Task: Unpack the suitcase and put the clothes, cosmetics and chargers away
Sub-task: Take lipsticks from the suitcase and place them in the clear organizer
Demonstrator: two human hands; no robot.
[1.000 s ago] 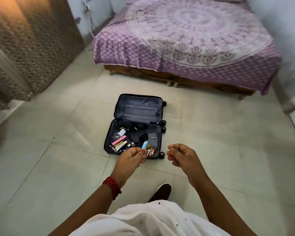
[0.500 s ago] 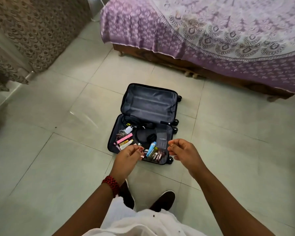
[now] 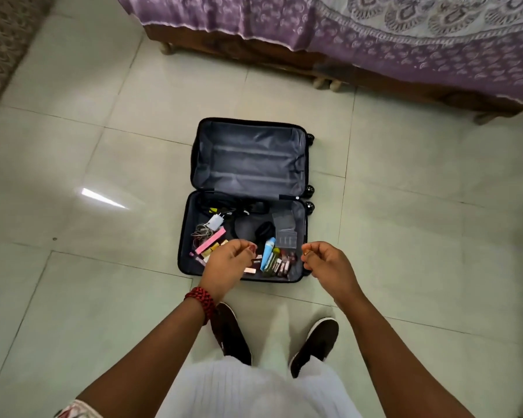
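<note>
A small dark suitcase (image 3: 249, 159) lies open on the tiled floor. Its far half is bare grey lining. The near half holds a white charger plug (image 3: 215, 221) with coiled cables, black cables, a pink box (image 3: 210, 244), a blue tube (image 3: 268, 252), a clear pouch (image 3: 285, 233) and several small cosmetics. My left hand (image 3: 228, 265) hovers over the near left part with fingers curled and nothing in them. My right hand (image 3: 326, 262) hangs over the near right corner, fingers curled, a small gold-coloured thing pinched at the fingertips; I cannot tell what it is.
A bed (image 3: 405, 40) with a purple patterned cover and a wooden frame stands just beyond the suitcase. A patterned curtain (image 3: 3, 40) hangs at the far left. My two dark shoes (image 3: 314, 345) stand on the tiles right before the suitcase.
I have stepped closer to the suitcase and the view has tilted down. Both hands have come over its near half, still curled.
</note>
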